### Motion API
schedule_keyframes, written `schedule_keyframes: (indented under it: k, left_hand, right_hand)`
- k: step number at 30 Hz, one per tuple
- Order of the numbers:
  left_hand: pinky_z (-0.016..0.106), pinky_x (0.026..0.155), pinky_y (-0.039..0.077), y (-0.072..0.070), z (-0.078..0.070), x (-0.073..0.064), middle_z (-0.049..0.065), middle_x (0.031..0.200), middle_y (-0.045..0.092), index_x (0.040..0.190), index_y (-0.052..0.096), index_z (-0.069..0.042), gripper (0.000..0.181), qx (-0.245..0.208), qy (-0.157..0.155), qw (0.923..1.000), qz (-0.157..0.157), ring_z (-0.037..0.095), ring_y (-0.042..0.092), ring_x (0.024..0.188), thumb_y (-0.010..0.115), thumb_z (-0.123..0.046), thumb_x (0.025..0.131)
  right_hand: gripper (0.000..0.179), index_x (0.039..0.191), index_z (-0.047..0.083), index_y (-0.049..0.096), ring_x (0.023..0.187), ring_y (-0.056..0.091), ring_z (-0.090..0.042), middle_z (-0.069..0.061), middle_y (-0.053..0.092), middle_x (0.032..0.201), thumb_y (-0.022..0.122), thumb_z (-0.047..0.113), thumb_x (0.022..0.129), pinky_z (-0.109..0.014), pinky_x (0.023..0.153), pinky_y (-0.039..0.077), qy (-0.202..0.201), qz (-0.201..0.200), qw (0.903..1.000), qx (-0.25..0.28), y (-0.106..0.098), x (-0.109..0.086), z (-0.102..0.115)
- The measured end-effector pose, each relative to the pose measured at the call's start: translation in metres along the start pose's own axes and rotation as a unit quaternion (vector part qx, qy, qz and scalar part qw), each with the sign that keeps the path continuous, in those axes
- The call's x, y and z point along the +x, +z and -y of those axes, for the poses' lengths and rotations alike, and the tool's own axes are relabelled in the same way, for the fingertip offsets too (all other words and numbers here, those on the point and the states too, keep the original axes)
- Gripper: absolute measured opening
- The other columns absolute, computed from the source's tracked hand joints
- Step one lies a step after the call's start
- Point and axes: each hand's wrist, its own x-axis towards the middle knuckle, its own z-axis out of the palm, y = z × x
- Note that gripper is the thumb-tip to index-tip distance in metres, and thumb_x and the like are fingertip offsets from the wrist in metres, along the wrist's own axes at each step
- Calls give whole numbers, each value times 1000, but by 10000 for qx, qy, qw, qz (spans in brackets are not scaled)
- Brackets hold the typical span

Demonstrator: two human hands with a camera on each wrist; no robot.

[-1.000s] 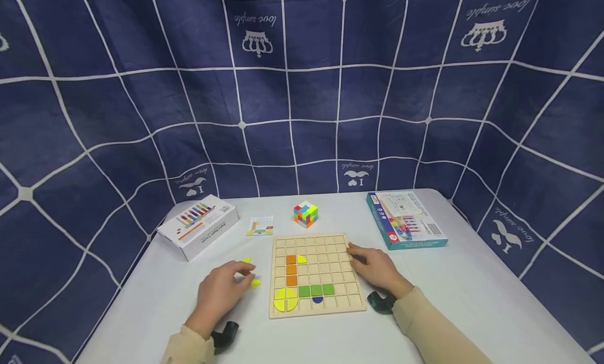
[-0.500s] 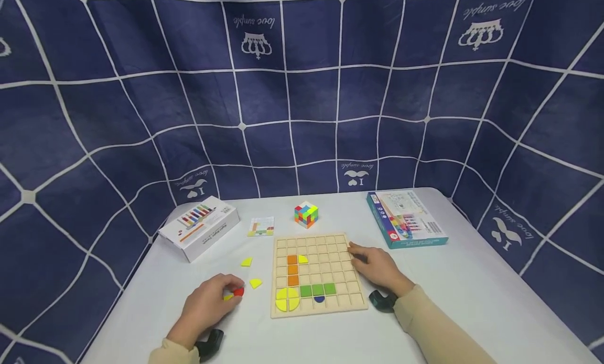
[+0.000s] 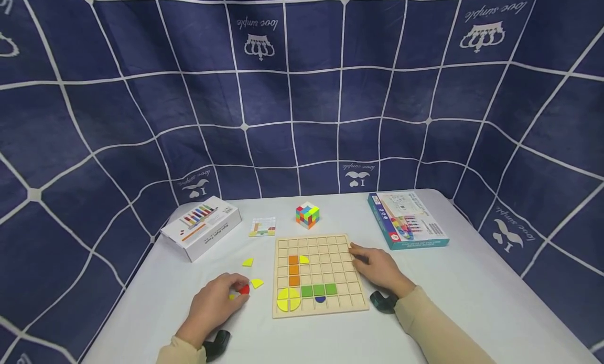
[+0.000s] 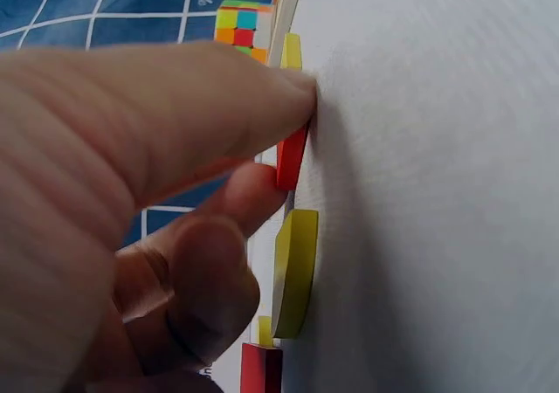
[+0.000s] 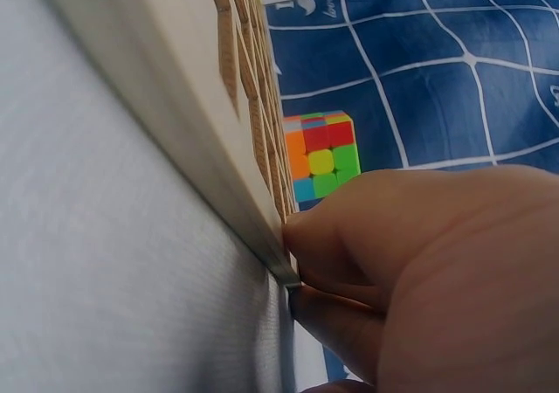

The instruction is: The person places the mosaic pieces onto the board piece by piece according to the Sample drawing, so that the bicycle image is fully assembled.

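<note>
My left hand (image 3: 216,302) is left of the board, its thumb and a finger pinching a small red round-edged piece (image 4: 291,164) at the table. Beside those fingers a yellow piece (image 4: 296,275) lies close, and another red piece (image 4: 261,368) shows below it. My right hand (image 3: 379,269) grips the right edge of the wooden grid board (image 3: 330,312), thumb at its rim (image 5: 279,258). On the board are orange squares (image 3: 294,269), green squares (image 3: 319,290), a blue half-round (image 3: 320,299), a yellow quarter (image 3: 304,259) and a yellow circle of quarters (image 3: 293,303).
Two loose yellow quarters (image 3: 257,283) lie between the left hand and the board. Behind stand a pattern card (image 3: 262,226), a puzzle cube (image 3: 308,215) and a white box (image 3: 202,227). A teal-edged box (image 3: 408,219) lies at the back right.
My left hand has moved back toward me from the loose yellow quarters, then slightly right, and now pinches a red piece. My right hand stays at the board's edge.
</note>
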Motion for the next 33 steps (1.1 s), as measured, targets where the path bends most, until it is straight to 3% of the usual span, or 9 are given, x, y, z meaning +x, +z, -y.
schedule_keyframes:
  k: [4,9,13,16,20,24,27,30,33]
  left_hand:
    - [42,78,55,-1,0,-2,-11,98,70,110,76,-28,34,-2,156,9998,-77,12,64,90,87,-19,78]
    - [35,65,46,-3,0,-4,-11,107,71,115,75,-30,44,-182,245,9995,-5,12,57,75,83,-9,77]
    - [37,72,52,-3,-1,-3,-8,116,69,122,73,-30,48,-98,192,9997,-80,12,60,85,87,-19,77]
    - [39,75,53,-1,-1,-2,-7,108,70,120,74,-27,50,-54,24,9998,-170,13,62,90,92,-33,74]
    - [31,66,44,2,0,1,-9,95,70,118,74,-24,46,-189,-127,9996,-161,12,55,76,92,-32,75]
    - [32,65,44,4,0,2,-7,101,72,123,73,-25,47,-253,-76,9995,-152,12,53,73,89,-24,79]
    - [36,71,50,6,-1,1,-7,104,71,123,73,-26,48,-139,-104,9997,-170,13,57,80,90,-32,78]
    - [37,73,52,10,-2,3,-7,99,67,114,75,-26,49,25,-148,9996,-251,13,58,84,90,-48,73]
    - [33,66,47,14,-3,7,-7,93,63,100,76,-25,40,96,-177,9992,-360,13,56,78,90,-50,72]
  right_hand:
    - [41,137,15,68,141,51,-34,0,57,150,67,27,98,-57,115,37,11,34,10000,-16,0,0,2]
    - [41,138,16,67,142,50,-33,1,56,151,67,28,98,-56,116,37,22,32,10000,-2,0,0,3]
    - [42,139,16,66,142,50,-33,1,55,152,66,29,99,-57,115,37,15,33,10000,-13,1,1,3]
    - [43,139,16,66,142,50,-34,1,55,152,66,30,99,-57,116,36,27,56,10000,-41,0,0,4]
    - [42,139,16,66,143,49,-34,1,54,153,66,30,99,-58,116,35,46,65,10000,-3,0,0,4]
    - [42,139,16,66,143,48,-34,0,54,153,66,29,99,-58,117,35,66,72,9999,80,0,-1,4]
    - [42,139,16,66,143,48,-34,1,54,153,66,29,99,-57,116,35,65,85,9999,52,1,-1,3]
    - [42,139,16,66,143,49,-33,1,55,152,66,30,99,-57,116,36,44,71,10000,26,1,-1,2]
    - [42,138,15,66,142,50,-34,0,56,152,66,29,99,-57,115,37,-9,43,10000,8,-1,-1,1]
